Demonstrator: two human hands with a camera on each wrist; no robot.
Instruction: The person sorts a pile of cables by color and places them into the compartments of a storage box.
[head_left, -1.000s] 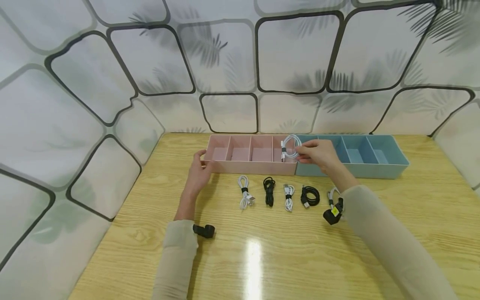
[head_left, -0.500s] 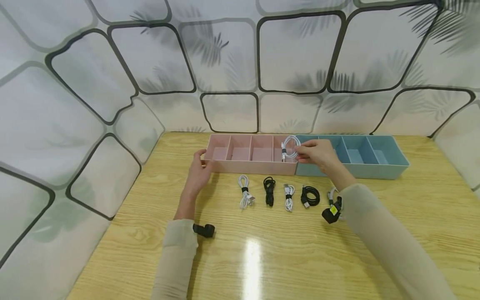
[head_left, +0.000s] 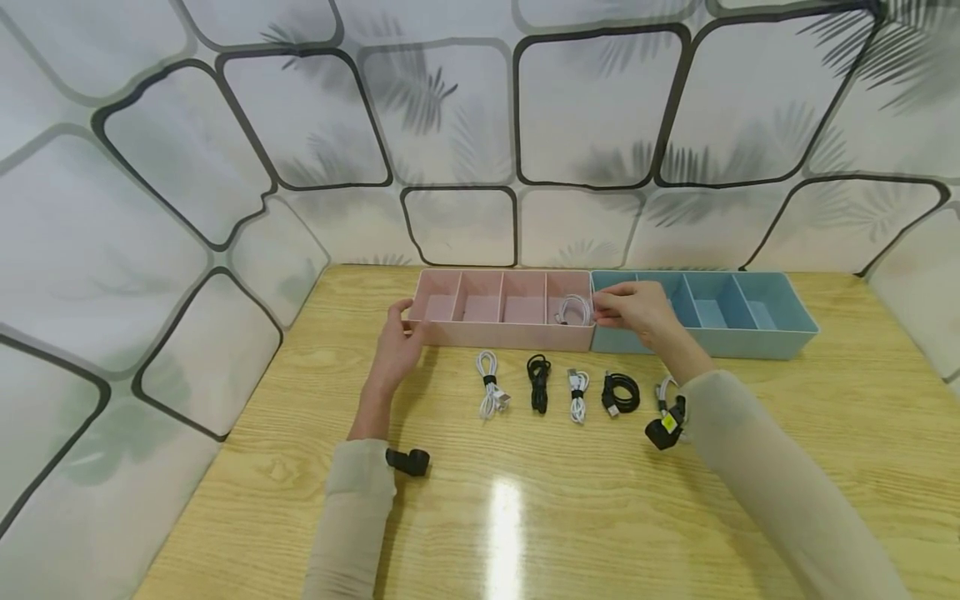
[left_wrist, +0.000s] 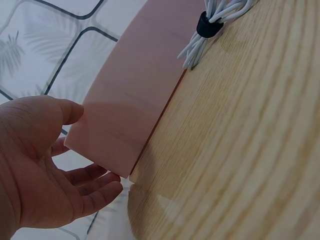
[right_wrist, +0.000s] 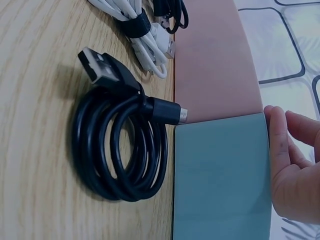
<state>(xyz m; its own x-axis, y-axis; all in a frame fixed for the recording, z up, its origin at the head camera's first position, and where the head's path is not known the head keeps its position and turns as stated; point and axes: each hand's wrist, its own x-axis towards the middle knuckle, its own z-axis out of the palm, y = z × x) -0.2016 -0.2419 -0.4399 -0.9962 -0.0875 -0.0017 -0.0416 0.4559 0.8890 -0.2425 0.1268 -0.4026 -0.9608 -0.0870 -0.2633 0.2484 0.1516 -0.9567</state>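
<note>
In the head view, a coiled white cable (head_left: 574,310) lies in the rightmost compartment of the pink divided box (head_left: 504,336). My right hand (head_left: 636,310) is just beside it, fingers extended over where the pink box meets the blue divided box (head_left: 738,342); nothing shows between the fingertips. From the right wrist, the same hand (right_wrist: 296,150) appears at the rim beyond the blue wall. My left hand (head_left: 400,344) rests at the pink box's left end. Its thumb (left_wrist: 74,111) is at the rim and its relaxed fingers (left_wrist: 102,196) touch the end wall.
Bundled cables lie in a row before the boxes: a white one (head_left: 491,385), a black one (head_left: 538,383), a white one (head_left: 577,396), a black coil (head_left: 621,393). Another white cable (head_left: 664,390) is partly hidden by the right wrist's camera. A patterned backdrop (head_left: 457,225) stands behind.
The white cable has left my right fingers and dropped into the rightmost pink compartment. The right hand stays nearly in place; the left hand has not moved.
</note>
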